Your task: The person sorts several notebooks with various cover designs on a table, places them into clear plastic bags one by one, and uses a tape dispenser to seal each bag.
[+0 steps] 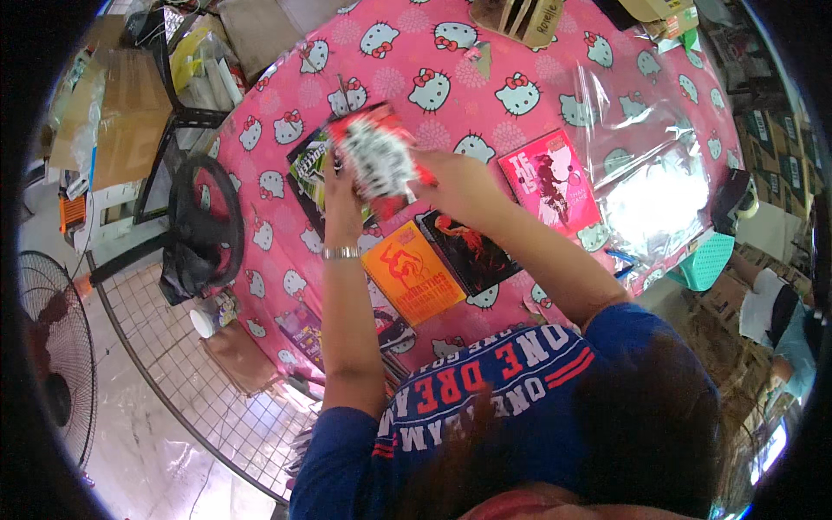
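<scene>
A red, white and black notebook (374,156), smeared by motion, is held up over the table between both hands. My left hand (344,192), with a metal watch band at its wrist, grips its left side. Fingers of my right hand (451,180) close on its right edge. Partly hidden beneath it lies a black and green notebook (305,173). Nearer to me are an orange notebook (416,276) and, touching its right side, a black spiral notebook (475,260) with a red figure. A pink notebook (550,184) lies to the right of my right forearm.
Clear plastic sheets (646,173) spread over the right of the pink tablecloth (399,74). A wooden holder (517,19) stands at the far edge. Left of the table are a black ring-shaped object (232,208), a cardboard box (130,117) and a fan (61,347).
</scene>
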Demonstrator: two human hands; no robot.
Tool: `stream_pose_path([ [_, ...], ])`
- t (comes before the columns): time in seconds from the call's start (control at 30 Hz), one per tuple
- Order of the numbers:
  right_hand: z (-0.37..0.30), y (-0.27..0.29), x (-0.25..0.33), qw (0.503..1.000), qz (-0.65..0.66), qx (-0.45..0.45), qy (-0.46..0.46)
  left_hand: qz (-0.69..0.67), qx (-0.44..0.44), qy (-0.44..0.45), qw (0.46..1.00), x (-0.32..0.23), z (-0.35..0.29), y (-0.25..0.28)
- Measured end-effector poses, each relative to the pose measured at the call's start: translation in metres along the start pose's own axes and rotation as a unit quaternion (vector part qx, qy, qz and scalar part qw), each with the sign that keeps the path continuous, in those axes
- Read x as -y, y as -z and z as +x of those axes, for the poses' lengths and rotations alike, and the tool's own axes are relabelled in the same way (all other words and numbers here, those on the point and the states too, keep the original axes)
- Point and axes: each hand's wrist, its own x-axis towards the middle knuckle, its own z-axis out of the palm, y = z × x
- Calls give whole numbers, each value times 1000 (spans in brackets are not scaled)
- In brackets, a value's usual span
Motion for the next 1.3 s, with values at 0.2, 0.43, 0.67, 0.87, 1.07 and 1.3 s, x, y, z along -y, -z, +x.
stream_pose_path([
  [0.2, -128, 29, -82, 884, -412, 113, -188, -72, -65, -105, 990, -5, -9, 60],
  [0.43, -45, 37, -6, 979, -143, 66, -133, 389, -287, -163, 860, 116, -44, 164],
  [0.67, 61, -49, 35, 931, 31, 43, 362, 578, -250, 26, 776, 146, -162, 10],
  [0.87, 52, -85, -21, 930, -118, 91, 335, 488, -295, 102, 815, 111, -151, 13],
  [1.07, -119, -56, -23, 966, -197, 162, -27, 153, -20, 69, 986, 129, -132, 111],
  [1.3, -129, -47, 6, 871, -397, 277, -81, 83, -76, -89, 990, -48, -40, 107],
])
